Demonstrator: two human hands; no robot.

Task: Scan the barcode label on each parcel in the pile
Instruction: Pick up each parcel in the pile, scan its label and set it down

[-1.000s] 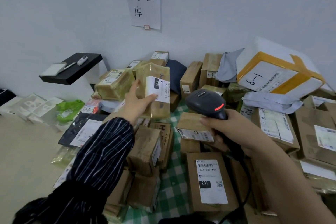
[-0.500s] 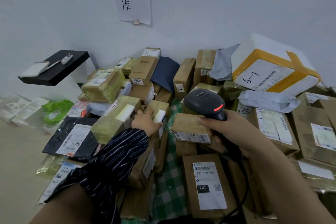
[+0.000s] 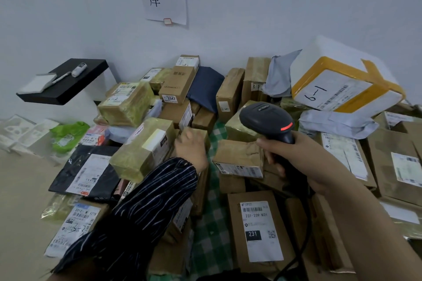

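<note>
The pile (image 3: 230,96) fills the frame's middle and right. Between scans, I'd judge: the right hand (image 3: 296,162), right of centre, has its fingers (image 3: 270,158) wrapped round the scanner (image 3: 267,118), and the left hand (image 3: 190,151) at centre is on a small brown parcel (image 3: 201,136), its fingers too blurred to tell. Next, that parcel's label must be turned to face the scanner.

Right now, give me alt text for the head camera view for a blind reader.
A person's right hand grips a black handheld barcode scanner over a pile of brown cardboard parcels; the left hand, in a dark striped sleeve, touches a small brown box, grip blurred.
</note>
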